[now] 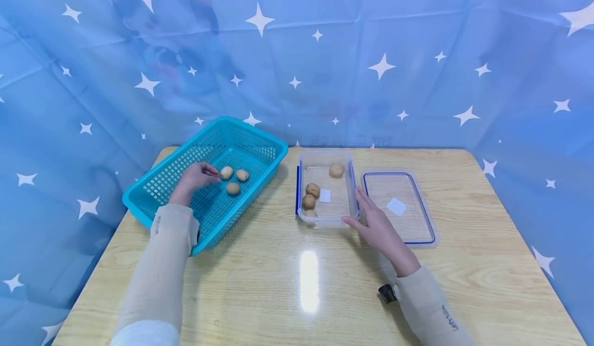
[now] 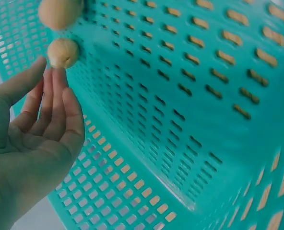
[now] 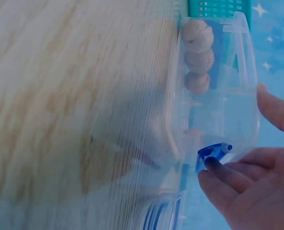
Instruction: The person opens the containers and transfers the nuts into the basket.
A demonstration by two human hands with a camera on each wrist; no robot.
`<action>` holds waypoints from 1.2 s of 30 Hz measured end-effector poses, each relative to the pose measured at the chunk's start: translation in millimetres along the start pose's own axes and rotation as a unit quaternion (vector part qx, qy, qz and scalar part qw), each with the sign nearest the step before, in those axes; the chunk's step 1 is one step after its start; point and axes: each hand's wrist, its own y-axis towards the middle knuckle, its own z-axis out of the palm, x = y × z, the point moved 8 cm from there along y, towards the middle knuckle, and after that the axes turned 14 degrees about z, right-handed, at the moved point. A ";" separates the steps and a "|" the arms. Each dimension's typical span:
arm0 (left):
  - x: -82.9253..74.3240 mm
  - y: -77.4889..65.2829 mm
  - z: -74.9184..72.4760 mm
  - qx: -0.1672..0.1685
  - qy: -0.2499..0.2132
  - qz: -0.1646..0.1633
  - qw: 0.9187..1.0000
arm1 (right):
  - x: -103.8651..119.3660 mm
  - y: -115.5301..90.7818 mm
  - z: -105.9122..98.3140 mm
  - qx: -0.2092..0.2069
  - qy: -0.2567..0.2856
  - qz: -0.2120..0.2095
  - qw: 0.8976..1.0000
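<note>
My left hand reaches into a turquoise perforated basket, where three walnuts lie on the bottom. Its thumb and fingers extend toward the nearest walnut, fingertips beside it and not closed round it. Just past that one, another walnut shows at the top of the left wrist view. Against the near right corner of a clear plastic box rests my right hand, thumb by the near wall, fingers along the side by a blue latch. Several walnuts sit inside the box.
Right of the box, a clear lid with a blue seal lies flat on the wooden table. A white square label shows on the box. Behind the table hangs a blue curtain with white stars.
</note>
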 end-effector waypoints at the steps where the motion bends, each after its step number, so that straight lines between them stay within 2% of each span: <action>1: 0.5 -0.1 0.8 0.000 0.004 -0.003 1.000 | 0.0 -0.5 -0.3 0.001 0.001 0.001 1.000; 6: 0.2 0.0 4.1 0.005 0.006 -0.005 1.000 | 0.8 -2.6 -0.6 0.002 0.005 -0.001 1.000; 14: -8.8 1.2 -0.9 -0.014 -0.078 0.012 0.997 | 0.6 -3.6 0.8 -0.002 0.009 -0.007 1.000; 19: -20.0 2.1 -7.9 -0.028 -0.111 0.031 0.993 | 0.7 -3.0 1.6 -0.002 0.008 -0.006 1.000; 27: -65.5 6.0 -20.1 -0.057 -0.136 0.074 0.986 | 1.9 -1.9 0.7 -0.004 0.008 -0.007 1.000; 31: -96.5 7.9 -20.0 -0.062 -0.147 0.108 0.981 | 2.0 -1.5 -1.0 -0.006 0.010 -0.009 1.000; 36: -138.5 3.9 -15.4 -0.062 -0.148 0.153 0.975 | -0.1 -0.5 -2.1 -0.012 0.014 -0.011 1.000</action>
